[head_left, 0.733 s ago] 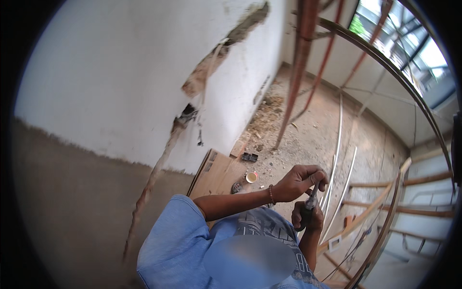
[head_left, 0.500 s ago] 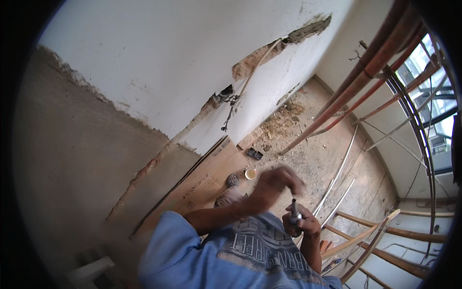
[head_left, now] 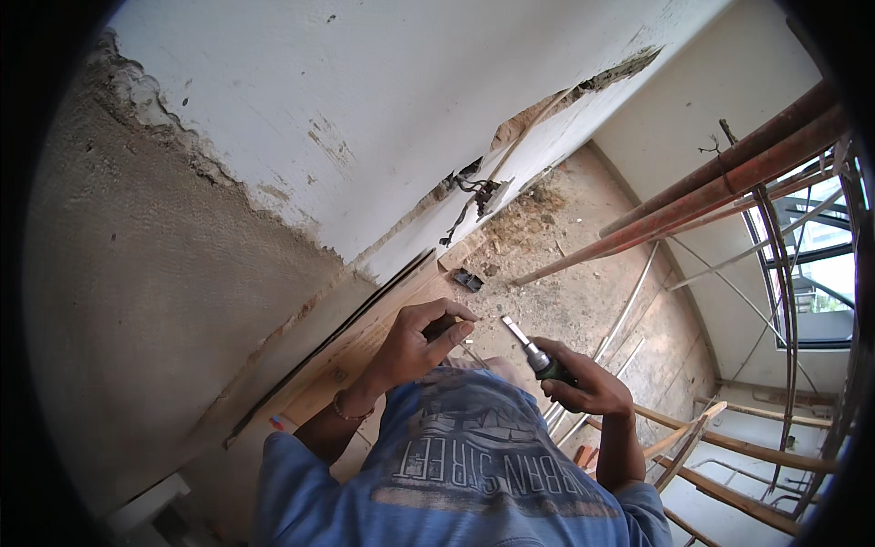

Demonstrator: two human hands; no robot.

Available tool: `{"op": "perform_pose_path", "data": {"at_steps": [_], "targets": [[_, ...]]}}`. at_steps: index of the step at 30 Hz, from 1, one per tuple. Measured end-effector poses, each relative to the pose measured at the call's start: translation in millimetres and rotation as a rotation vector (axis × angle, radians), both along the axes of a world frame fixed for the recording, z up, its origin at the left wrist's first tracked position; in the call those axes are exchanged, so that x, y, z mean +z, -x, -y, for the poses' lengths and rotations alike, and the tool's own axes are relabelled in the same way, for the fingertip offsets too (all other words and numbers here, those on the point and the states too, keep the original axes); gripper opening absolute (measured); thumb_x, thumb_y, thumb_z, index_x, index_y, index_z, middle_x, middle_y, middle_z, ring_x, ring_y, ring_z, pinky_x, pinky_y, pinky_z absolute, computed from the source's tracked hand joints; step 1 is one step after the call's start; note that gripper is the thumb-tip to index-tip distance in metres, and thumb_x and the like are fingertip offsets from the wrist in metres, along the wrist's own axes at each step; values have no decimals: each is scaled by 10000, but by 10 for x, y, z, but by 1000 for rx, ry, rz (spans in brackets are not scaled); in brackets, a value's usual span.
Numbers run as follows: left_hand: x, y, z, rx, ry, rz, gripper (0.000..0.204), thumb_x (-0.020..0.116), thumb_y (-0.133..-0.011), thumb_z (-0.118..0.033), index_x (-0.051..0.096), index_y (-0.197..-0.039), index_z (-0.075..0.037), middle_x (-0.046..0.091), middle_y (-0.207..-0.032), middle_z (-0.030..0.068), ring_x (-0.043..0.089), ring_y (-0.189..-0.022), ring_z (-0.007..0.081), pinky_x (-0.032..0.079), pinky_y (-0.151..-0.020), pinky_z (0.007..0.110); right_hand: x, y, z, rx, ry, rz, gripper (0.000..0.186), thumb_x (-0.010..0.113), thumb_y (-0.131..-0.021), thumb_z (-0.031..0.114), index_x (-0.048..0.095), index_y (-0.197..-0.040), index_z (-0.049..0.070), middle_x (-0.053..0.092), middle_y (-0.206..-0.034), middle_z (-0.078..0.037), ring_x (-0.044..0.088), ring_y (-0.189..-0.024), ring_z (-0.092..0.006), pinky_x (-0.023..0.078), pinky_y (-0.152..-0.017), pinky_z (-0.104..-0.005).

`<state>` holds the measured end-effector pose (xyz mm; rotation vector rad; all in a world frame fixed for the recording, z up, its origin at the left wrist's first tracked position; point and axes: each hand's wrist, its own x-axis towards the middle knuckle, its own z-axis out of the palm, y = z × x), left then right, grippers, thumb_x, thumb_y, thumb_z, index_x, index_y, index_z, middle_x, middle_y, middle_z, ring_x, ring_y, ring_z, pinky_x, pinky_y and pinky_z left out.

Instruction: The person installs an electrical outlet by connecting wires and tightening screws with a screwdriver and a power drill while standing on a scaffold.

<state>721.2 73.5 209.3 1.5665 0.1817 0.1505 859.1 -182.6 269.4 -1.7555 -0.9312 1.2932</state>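
While the right hand point(head_left: 588, 383) clasps the screwdriver point(head_left: 536, 357), its straight metal shaft point(head_left: 516, 331) projects beyond; the left hand point(head_left: 421, 339) pinches narrowly, contents unclear.

Chipped wall point(head_left: 365, 82), dusty floor point(head_left: 588, 205); bright window point(head_left: 825, 284)

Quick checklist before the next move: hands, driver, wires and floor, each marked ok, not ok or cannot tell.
1. Driver secured: ok. The right hand is wrapped around its dark handle.
2. Driver tip free: ok. It points up and away from the right hand, apart from the left hand.
3. Small part held in the left hand: cannot tell. Thumb and forefinger are close together, but anything between them is too small to make out.
4. Dark wires tucked into the wall: not ok. They hang out of the broken opening.
5. Floor free of rubble: not ok. Debris lies along the wall.
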Motion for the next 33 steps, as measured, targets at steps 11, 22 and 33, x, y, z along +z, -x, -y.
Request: {"op": "perform_pose_path", "data": {"at_steps": [11, 22, 33], "targets": [[-75, 14, -71, 63, -167, -18, 123, 668, -869, -95, 684, -947, -2, 663, -795, 91, 621, -715, 130, 480, -641, 268, -286, -403, -366, 284, -157, -46, 539, 623, -891, 98, 431, -1379, -27, 589, -1234, -224, 602, -1070, -283, 450, -925, -384], [-118, -479, 690, 345, -208, -104, 150, 646, -889, -130, 690, -978, -17, 689, -837, 96, 653, -808, 169, 490, -728, 291, -650, -1547, -251, 537, -193, -239, 558, 607, -891, 93, 413, -1411, 39, 648, -978, -145, 635, -780, -203, 495, -749, -334], [-301, -914, 1508, 592, -319, -166, 184, 668, -869, -203, 699, -957, -46, 672, -805, 100, 602, -727, 205, 430, -701, 324, -914, -2286, -16, 647, 74, -540, 543, 604, -885, 49, 414, -1393, 10, 618, -903, -83, 599, -715, -137, 480, -591, -268]]}}
